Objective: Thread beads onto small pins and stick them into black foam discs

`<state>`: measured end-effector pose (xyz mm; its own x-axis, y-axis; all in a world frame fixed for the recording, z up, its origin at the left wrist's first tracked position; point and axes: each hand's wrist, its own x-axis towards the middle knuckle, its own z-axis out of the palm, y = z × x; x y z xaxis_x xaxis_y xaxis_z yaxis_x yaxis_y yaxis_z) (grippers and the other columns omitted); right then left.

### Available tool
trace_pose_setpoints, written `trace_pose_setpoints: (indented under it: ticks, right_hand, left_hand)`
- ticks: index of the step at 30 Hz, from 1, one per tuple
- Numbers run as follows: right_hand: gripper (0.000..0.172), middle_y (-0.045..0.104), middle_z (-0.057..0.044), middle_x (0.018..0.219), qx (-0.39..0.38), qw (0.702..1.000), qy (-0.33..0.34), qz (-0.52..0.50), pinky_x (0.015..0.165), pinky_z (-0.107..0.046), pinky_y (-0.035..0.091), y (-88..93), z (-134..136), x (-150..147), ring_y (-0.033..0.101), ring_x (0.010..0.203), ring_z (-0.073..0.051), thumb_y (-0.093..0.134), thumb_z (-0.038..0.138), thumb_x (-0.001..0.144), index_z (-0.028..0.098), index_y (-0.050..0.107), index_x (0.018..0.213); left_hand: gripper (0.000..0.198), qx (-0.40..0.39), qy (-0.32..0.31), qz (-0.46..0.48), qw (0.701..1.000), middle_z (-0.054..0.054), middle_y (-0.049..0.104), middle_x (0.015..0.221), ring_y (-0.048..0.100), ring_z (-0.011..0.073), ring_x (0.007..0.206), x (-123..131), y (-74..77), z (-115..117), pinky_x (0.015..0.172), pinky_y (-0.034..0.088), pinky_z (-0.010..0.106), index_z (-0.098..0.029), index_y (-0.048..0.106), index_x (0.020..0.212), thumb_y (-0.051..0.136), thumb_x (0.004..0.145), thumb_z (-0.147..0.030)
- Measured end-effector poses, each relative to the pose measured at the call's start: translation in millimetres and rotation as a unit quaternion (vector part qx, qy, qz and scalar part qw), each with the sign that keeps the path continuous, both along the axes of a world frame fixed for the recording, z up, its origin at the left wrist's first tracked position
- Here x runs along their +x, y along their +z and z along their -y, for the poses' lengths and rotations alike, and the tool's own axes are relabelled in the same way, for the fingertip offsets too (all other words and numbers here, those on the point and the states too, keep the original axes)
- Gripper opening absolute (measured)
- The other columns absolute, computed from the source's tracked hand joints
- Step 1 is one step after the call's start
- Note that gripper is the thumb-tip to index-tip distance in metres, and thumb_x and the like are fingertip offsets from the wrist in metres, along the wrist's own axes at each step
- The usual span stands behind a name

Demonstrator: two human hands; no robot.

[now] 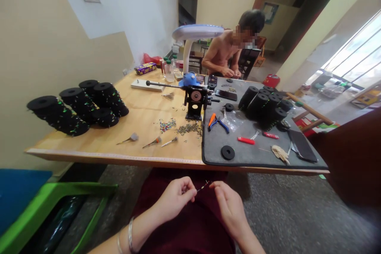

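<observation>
Over my lap, my left hand (181, 192) is closed in a pinch on a thin line with small coloured beads (203, 187). The line points up and right toward my right hand (226, 198). That hand is curled with its fingertips together, close to the line's far end; anything between them is too small to make out. Both hands are in front of the table edge, below the tabletop. Beyond them on the wood lie a pile of coloured beads (167, 125), a pile of small metal pieces (189, 128) and several brush-like bundles (153, 141).
Stacks of black foam spools (74, 105) stand at left, more (262, 101) at right. A small black machine (195, 101) with a long rod is central, before a lamp (198, 31). Pliers (218, 124) and a foam ring (228, 152) lie on the grey mat (256, 152). Another person (223, 53) sits opposite.
</observation>
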<state>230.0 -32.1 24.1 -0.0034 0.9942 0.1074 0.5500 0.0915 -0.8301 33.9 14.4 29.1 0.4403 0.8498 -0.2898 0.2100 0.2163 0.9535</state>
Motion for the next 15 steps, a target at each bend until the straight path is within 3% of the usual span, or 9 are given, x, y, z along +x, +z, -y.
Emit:
trace_pose_setpoints:
  ticks: [5,15]
  right_hand:
    - [0.016,0.066,-0.001,0.078,-0.02,0.998,0.039,0.038,0.062,-0.023,0.041,-3.6,3.1,-17.8,0.061,0.07,-0.017,0.047,0.032,0.091,0.023,0.06,0.086]
    - [0.024,0.059,0.002,0.061,-0.027,0.997,0.053,0.052,0.052,-0.021,0.032,-6.4,-5.3,-21.2,0.054,0.054,-0.014,0.044,0.032,0.093,0.022,0.056,0.074]
  left_hand:
    - [0.016,0.025,0.001,-0.019,1.0,-0.001,0.058,0.059,0.051,0.0136,0.058,1.7,5.6,1.9,0.058,0.038,0.025,-0.018,0.052,0.062,0.056,0.075,-0.026]
    - [0.017,0.046,-0.013,-0.046,0.998,-0.001,0.058,0.06,0.049,0.0133,0.058,3.3,7.5,2.6,0.056,0.035,0.023,-0.017,0.055,0.063,0.056,0.076,-0.028]
